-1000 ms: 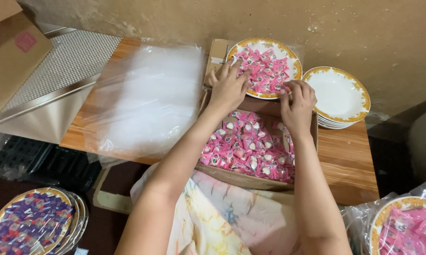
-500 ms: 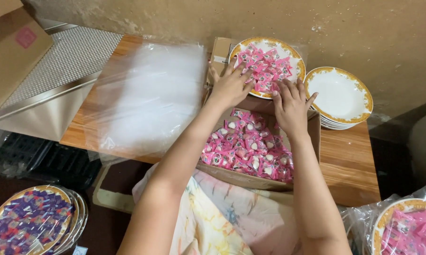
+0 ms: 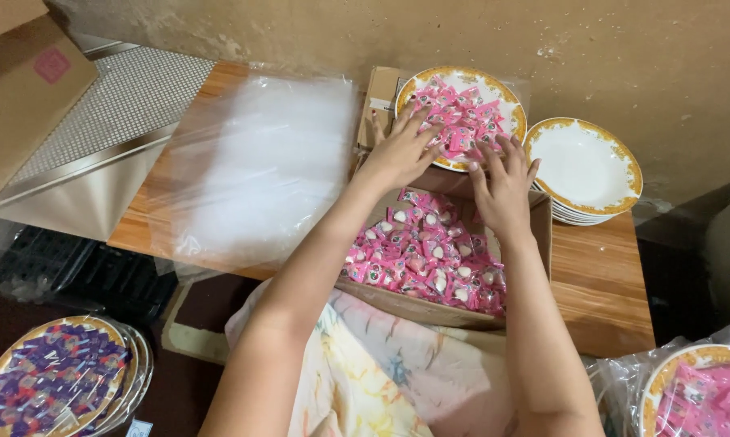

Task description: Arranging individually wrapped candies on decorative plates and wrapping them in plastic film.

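Hands on candy plate

Left hand and right hand rest on pink candies heaped on gold-rimmed plate, fingers spread apart, clamping nothing. Plate sits atop cardboard box of candies on wooden surface; empty plates just beside.

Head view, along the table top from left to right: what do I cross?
Clear plastic sheet → left hand → plate of pink candies → right hand → stack of empty white plates.

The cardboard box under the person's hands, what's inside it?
The cardboard box holds a heap of small pink wrapped candies. Its far end is covered by the left hand and right hand, and the bottom is hidden beneath the candies.
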